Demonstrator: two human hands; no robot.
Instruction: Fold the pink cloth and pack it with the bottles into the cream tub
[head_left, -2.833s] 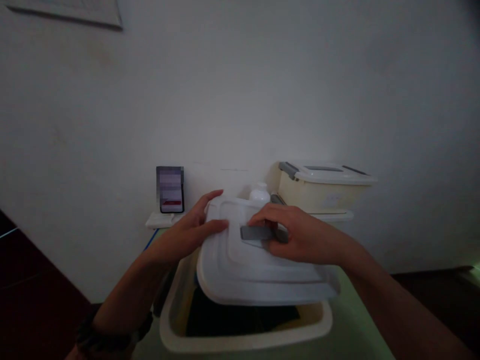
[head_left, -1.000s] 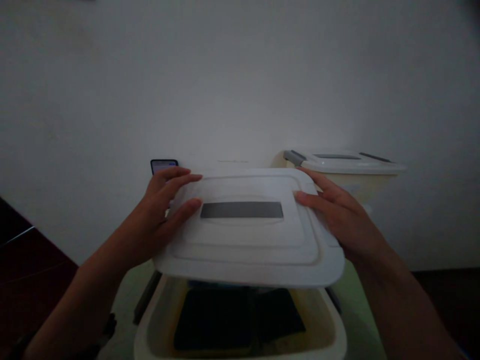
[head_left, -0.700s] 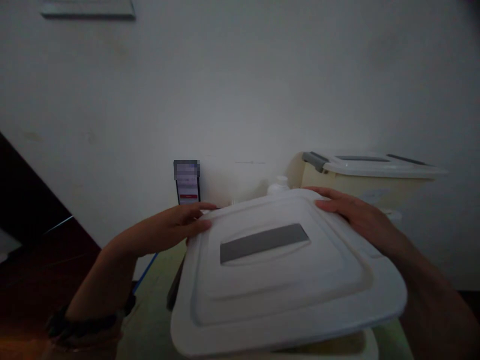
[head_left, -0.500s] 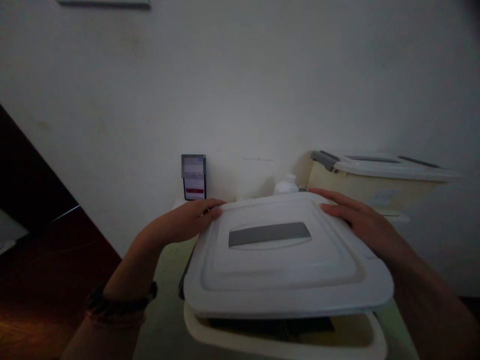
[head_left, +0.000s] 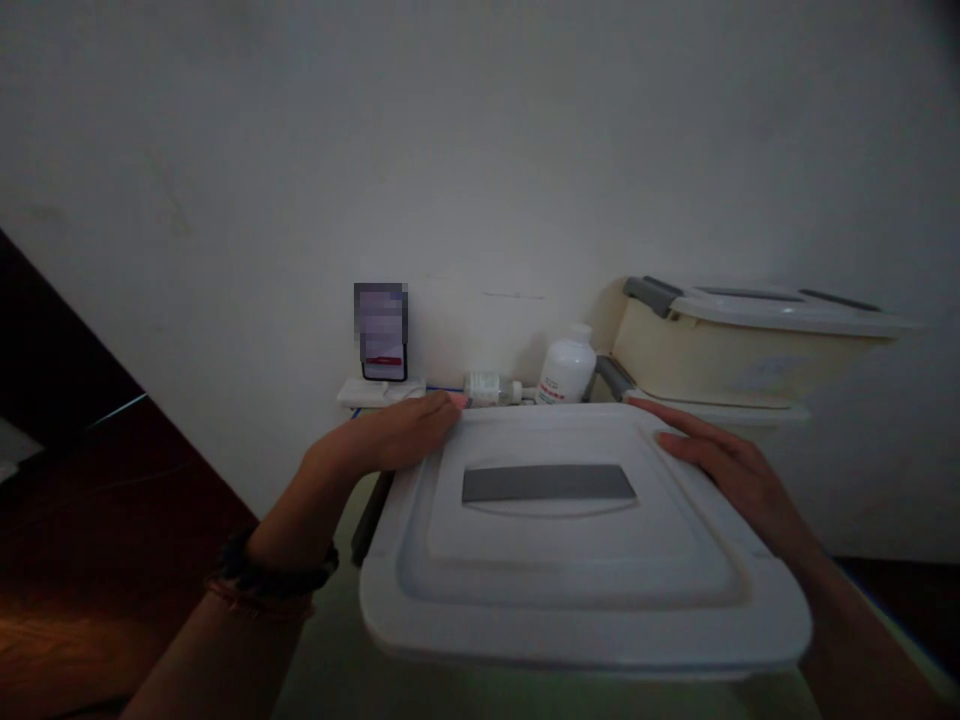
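A white plastic storage box lid (head_left: 570, 580) with a grey handle strip lies almost level before me and hides the inside of the box. My left hand (head_left: 409, 430) curls over its far left corner, fingertips on the edge. On the far right corner, my right hand (head_left: 720, 460) holds the rim, with the thumb on top and the fingers along the outer side. A dark grey latch (head_left: 371, 520) shows at the lid's left side.
Behind the lid, a phone (head_left: 385, 335) leans on the wall above a white power strip (head_left: 379, 392). A white bottle (head_left: 568, 368) stands beside a small clear bottle (head_left: 489, 388) on its side. Stacked cream storage boxes (head_left: 697, 360) occupy the right.
The lid's near edge has come down over the box, covering the gap that showed its inside. Both hands remain at the far corners. More of the bottles behind is visible.
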